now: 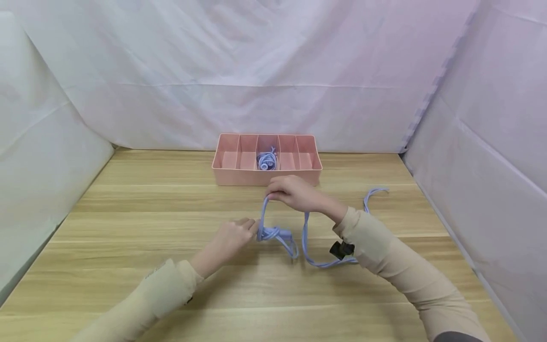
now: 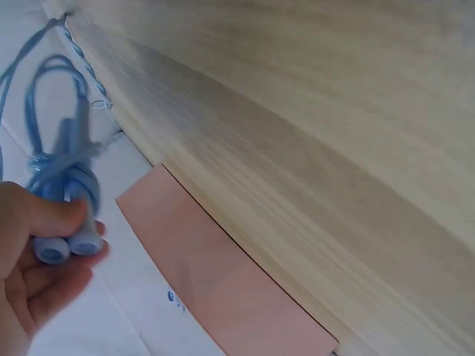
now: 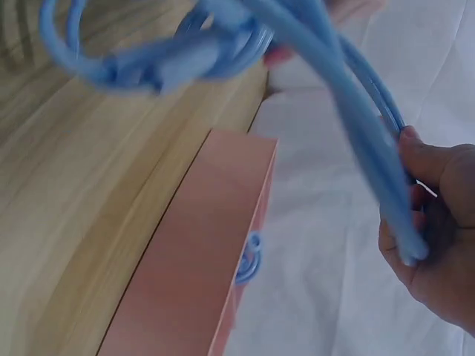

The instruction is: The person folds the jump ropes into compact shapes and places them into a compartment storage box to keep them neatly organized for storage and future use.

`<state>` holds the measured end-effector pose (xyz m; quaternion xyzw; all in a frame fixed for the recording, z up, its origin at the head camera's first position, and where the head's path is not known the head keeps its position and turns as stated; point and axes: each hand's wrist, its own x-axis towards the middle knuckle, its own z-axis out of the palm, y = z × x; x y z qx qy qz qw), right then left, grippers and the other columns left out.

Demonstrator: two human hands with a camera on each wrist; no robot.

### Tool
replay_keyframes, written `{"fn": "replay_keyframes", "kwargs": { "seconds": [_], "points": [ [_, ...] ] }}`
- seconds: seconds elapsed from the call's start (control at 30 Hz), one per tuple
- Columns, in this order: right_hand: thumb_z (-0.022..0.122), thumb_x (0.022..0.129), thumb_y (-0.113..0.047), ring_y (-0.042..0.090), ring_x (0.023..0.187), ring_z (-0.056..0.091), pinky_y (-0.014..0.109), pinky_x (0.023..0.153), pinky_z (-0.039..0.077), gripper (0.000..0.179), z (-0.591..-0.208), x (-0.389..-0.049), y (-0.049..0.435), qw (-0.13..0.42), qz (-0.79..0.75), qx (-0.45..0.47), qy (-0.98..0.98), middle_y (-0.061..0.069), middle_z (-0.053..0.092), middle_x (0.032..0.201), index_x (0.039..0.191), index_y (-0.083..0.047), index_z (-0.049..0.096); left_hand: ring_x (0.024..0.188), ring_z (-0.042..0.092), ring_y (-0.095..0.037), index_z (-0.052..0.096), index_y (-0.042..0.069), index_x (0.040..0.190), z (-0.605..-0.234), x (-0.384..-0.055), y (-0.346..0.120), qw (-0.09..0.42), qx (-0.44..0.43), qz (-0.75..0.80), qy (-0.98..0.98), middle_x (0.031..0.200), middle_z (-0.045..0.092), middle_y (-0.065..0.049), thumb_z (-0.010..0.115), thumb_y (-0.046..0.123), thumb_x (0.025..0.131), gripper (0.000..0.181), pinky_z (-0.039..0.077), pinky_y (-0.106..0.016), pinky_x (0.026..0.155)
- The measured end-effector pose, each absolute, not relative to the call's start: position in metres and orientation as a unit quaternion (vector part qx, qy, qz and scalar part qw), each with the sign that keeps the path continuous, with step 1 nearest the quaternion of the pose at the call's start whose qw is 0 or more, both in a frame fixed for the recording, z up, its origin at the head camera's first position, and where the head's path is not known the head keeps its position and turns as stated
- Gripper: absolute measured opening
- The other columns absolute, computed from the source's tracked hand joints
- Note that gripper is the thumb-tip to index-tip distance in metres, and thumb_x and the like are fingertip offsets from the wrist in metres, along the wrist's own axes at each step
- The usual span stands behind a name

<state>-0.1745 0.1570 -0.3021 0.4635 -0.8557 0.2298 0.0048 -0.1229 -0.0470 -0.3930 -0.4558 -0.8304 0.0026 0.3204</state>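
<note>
A light blue jump rope (image 1: 278, 234) is partly wound round its own two handles (image 2: 84, 239). My left hand (image 1: 231, 240) grips those handles side by side near their round ends, with the thumb over them in the left wrist view. Just ahead and to the right, my right hand (image 1: 295, 194) pinches a doubled length of the cord (image 3: 364, 141), which arcs up from the wound bundle. From the right hand the cord hangs down to the tabletop and passes behind the right forearm. Its far end (image 1: 377, 190) lies beyond that forearm.
A pink divided box (image 1: 267, 178) stands at the back of the wooden table (image 1: 141, 204), just beyond my right hand. In its middle compartment lies a second coiled blue rope (image 1: 267, 161). White cloth (image 1: 179, 114) hangs behind and along both sides.
</note>
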Motion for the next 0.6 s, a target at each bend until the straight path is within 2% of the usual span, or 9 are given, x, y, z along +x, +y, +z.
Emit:
{"fn": "replay_keyframes", "kwargs": {
  "seconds": [0.1, 0.17, 0.27, 0.37, 0.5, 0.57, 0.6],
  "points": [
    [0.057, 0.088, -0.008, 0.009, 0.069, 0.052, 0.023, 0.064, 0.046, 0.012, -0.311, -0.185, 0.165, -0.029, 0.26, 0.44, -0.859, 0.001, 0.06, 0.078, 0.09, -0.004, 0.068, 0.069, 0.065, -0.015, 0.063, 0.003, 0.085, -0.392, -0.12, -0.049, 0.333, -0.496, -0.042, -0.801, 0.079, 0.068, -0.005, 0.07, 0.002, 0.07, 0.017, 0.052, -0.022, 0.053],
    [0.058, 0.088, -0.007, 0.008, 0.068, 0.053, 0.023, 0.064, 0.047, 0.012, -0.316, -0.192, 0.17, -0.071, 0.293, 0.426, -0.853, 0.002, 0.062, 0.077, 0.09, -0.002, 0.068, 0.073, 0.066, -0.017, 0.064, 0.002, 0.088, -0.391, -0.119, -0.051, 0.338, -0.52, -0.086, -0.78, 0.082, 0.069, -0.006, 0.064, -0.002, 0.071, 0.017, 0.054, -0.024, 0.06],
    [0.059, 0.087, -0.007, 0.008, 0.065, 0.053, 0.024, 0.061, 0.048, 0.013, -0.322, -0.197, 0.175, -0.142, 0.35, 0.403, -0.834, 0.003, 0.064, 0.075, 0.091, 0.0, 0.069, 0.076, 0.067, -0.016, 0.063, 0.003, 0.091, -0.389, -0.118, -0.053, 0.349, -0.539, -0.152, -0.751, 0.085, 0.069, -0.005, 0.053, 0.002, 0.085, 0.012, 0.054, -0.024, 0.064],
    [0.059, 0.087, -0.008, 0.006, 0.053, 0.046, 0.02, 0.049, 0.042, 0.014, -0.328, -0.2, 0.178, -0.198, 0.396, 0.369, -0.817, 0.001, 0.063, 0.071, 0.092, 0.001, 0.069, 0.075, 0.067, -0.013, 0.062, 0.006, 0.091, -0.387, -0.116, -0.056, 0.361, -0.534, -0.218, -0.733, 0.085, 0.069, -0.003, 0.042, 0.011, 0.095, 0.021, 0.054, -0.022, 0.064],
    [0.058, 0.088, -0.011, 0.004, 0.042, 0.031, 0.017, 0.039, 0.026, 0.016, -0.339, -0.201, 0.178, -0.245, 0.453, 0.324, -0.794, -0.001, 0.057, 0.064, 0.091, 0.001, 0.069, 0.075, 0.067, -0.017, 0.063, 0.003, 0.094, -0.382, -0.115, -0.058, 0.361, -0.502, -0.295, -0.729, 0.086, 0.069, -0.007, 0.043, 0.02, 0.096, 0.027, 0.054, -0.024, 0.066],
    [0.056, 0.09, -0.012, 0.004, 0.041, 0.029, 0.017, 0.038, 0.024, 0.02, -0.345, -0.199, 0.176, -0.256, 0.482, 0.311, -0.778, -0.002, 0.052, 0.059, 0.087, 0.004, 0.067, 0.076, 0.067, -0.021, 0.064, -0.001, 0.095, -0.381, -0.115, -0.059, 0.354, -0.481, -0.332, -0.73, 0.087, 0.069, -0.011, 0.045, 0.021, 0.095, 0.029, 0.054, -0.026, 0.068],
    [0.054, 0.091, -0.012, 0.004, 0.041, 0.029, 0.017, 0.039, 0.024, 0.021, -0.348, -0.197, 0.174, -0.256, 0.495, 0.306, -0.772, -0.002, 0.049, 0.056, 0.087, 0.005, 0.067, 0.075, 0.067, -0.023, 0.064, -0.002, 0.095, -0.381, -0.116, -0.059, 0.354, -0.469, -0.345, -0.732, 0.086, 0.069, -0.013, 0.05, 0.017, 0.093, 0.024, 0.054, -0.027, 0.068]
  ]
}}
